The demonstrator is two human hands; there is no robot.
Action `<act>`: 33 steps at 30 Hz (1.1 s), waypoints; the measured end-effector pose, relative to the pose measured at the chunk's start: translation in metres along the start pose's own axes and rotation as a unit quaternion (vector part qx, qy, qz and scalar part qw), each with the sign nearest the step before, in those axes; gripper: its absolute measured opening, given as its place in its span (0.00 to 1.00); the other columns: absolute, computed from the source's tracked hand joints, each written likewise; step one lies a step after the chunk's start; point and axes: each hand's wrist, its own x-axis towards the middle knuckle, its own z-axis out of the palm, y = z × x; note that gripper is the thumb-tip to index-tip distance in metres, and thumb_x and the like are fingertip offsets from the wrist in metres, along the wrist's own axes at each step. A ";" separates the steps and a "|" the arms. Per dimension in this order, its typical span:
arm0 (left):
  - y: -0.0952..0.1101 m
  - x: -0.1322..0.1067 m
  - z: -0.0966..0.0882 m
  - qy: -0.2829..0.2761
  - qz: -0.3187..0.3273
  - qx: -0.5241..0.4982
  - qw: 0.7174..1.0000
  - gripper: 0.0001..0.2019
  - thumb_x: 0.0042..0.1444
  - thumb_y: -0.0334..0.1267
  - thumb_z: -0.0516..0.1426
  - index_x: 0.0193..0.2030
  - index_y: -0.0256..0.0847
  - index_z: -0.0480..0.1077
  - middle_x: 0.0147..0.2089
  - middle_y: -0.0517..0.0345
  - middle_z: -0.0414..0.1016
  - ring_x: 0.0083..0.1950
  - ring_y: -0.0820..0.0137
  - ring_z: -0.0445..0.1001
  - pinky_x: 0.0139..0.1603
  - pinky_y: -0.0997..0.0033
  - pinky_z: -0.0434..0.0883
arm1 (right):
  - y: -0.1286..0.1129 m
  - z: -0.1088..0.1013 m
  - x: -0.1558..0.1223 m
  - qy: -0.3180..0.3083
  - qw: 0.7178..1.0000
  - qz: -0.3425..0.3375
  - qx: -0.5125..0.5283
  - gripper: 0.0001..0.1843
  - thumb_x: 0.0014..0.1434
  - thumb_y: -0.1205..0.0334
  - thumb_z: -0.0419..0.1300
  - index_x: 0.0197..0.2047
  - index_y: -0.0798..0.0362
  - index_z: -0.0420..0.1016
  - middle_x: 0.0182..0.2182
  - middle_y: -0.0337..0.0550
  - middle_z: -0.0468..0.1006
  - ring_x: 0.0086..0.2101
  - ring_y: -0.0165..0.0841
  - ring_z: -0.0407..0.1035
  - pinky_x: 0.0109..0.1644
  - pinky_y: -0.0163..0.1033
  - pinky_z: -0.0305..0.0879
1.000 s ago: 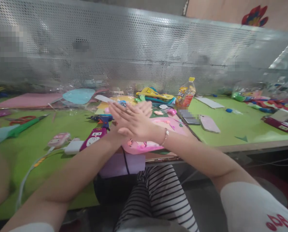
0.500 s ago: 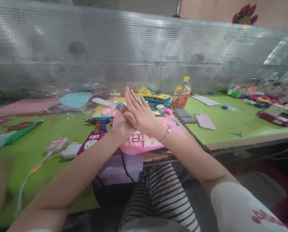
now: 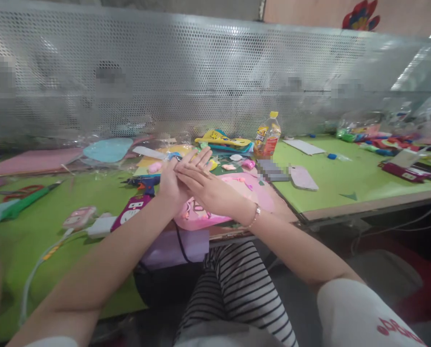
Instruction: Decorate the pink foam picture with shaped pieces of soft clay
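Note:
My left hand point(image 3: 181, 176) and my right hand point(image 3: 210, 190) are pressed together above the near edge of the green table point(image 3: 331, 185). Both have their fingers stretched out flat, the right one laid across the left, and neither holds anything. A thin bracelet circles my right wrist. Just under the hands lies a pink foam craft piece point(image 3: 233, 200) with a cartoon face on it. A blue glue gun point(image 3: 143, 181) lies just left of the hands.
A perforated metal screen point(image 3: 201, 77) closes off the table's far side. On the table are a drink bottle point(image 3: 267, 140), a pink phone point(image 3: 302, 177), a purple power strip point(image 3: 130, 212) with a white plug, scissors point(image 3: 20, 192), and coloured foam sheets and scraps.
My crossed hands have slid against each other and sunk lower toward the pink craft piece; the right hand's fingers, raised half a second ago, now lie flatter. The view has shifted slightly.

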 end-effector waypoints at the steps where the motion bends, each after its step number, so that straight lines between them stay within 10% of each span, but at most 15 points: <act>1: 0.003 -0.001 0.003 0.004 -0.002 -0.072 0.997 0.33 0.61 0.51 0.25 0.64 0.37 0.52 0.66 0.51 0.59 0.68 0.60 0.52 0.66 0.47 0.51 | 0.000 -0.004 -0.007 0.008 1.000 -0.013 0.008 0.23 0.64 0.74 0.42 0.62 0.70 0.58 0.62 0.58 0.60 0.64 0.36 0.46 0.68 0.44 0.45; 4: 0.011 -0.006 0.011 0.016 -0.035 -0.228 0.973 0.29 0.62 0.49 0.33 0.62 0.34 0.56 0.64 0.46 0.61 0.67 0.61 0.57 0.65 0.50 0.55 | 0.010 -0.023 -0.029 0.053 0.997 0.013 0.050 0.22 0.63 0.76 0.42 0.56 0.59 0.66 0.55 0.49 0.69 0.57 0.32 0.60 0.61 0.41 0.59; 7: 0.017 -0.017 0.022 -0.053 -0.044 -0.043 0.997 0.28 0.63 0.49 0.36 0.61 0.37 0.59 0.63 0.45 0.63 0.65 0.61 0.61 0.63 0.52 0.60 | 0.030 -0.046 -0.062 0.152 0.965 0.204 0.067 0.13 0.64 0.66 0.49 0.46 0.54 0.73 0.39 0.45 0.76 0.42 0.33 0.70 0.48 0.39 0.67; 10: 0.021 -0.038 0.047 -0.151 -0.008 0.149 0.977 0.20 0.62 0.48 0.47 0.56 0.43 0.66 0.61 0.52 0.67 0.63 0.61 0.63 0.64 0.55 0.58 | 0.049 -0.054 -0.103 0.112 0.923 0.352 0.103 0.10 0.61 0.65 0.54 0.34 0.55 0.76 0.30 0.44 0.76 0.34 0.33 0.71 0.41 0.39 0.68; 18: 0.019 -0.078 0.129 -0.230 0.135 0.498 0.825 0.14 0.61 0.32 0.47 0.48 0.32 0.69 0.46 0.46 0.74 0.48 0.61 0.71 0.51 0.58 0.68 | 0.056 -0.023 -0.163 0.070 0.911 0.389 0.119 0.16 0.55 0.73 0.53 0.44 0.56 0.78 0.40 0.49 0.74 0.43 0.34 0.70 0.52 0.42 0.66; 27: 0.006 -0.079 0.119 -0.267 0.182 0.531 0.783 0.16 0.63 0.36 0.46 0.53 0.30 0.65 0.50 0.45 0.71 0.53 0.60 0.68 0.53 0.59 0.67 | 0.054 -0.019 -0.166 0.066 0.895 0.422 0.126 0.10 0.54 0.70 0.57 0.40 0.56 0.75 0.31 0.43 0.77 0.31 0.31 0.71 0.37 0.37 0.68; 33: 0.012 -0.069 0.114 -0.304 0.180 0.527 0.773 0.14 0.63 0.36 0.47 0.50 0.33 0.67 0.45 0.47 0.73 0.47 0.61 0.71 0.49 0.61 0.68 | 0.052 -0.018 -0.166 0.054 0.907 0.404 0.105 0.10 0.53 0.73 0.57 0.37 0.54 0.77 0.37 0.45 0.77 0.38 0.34 0.71 0.45 0.40 0.67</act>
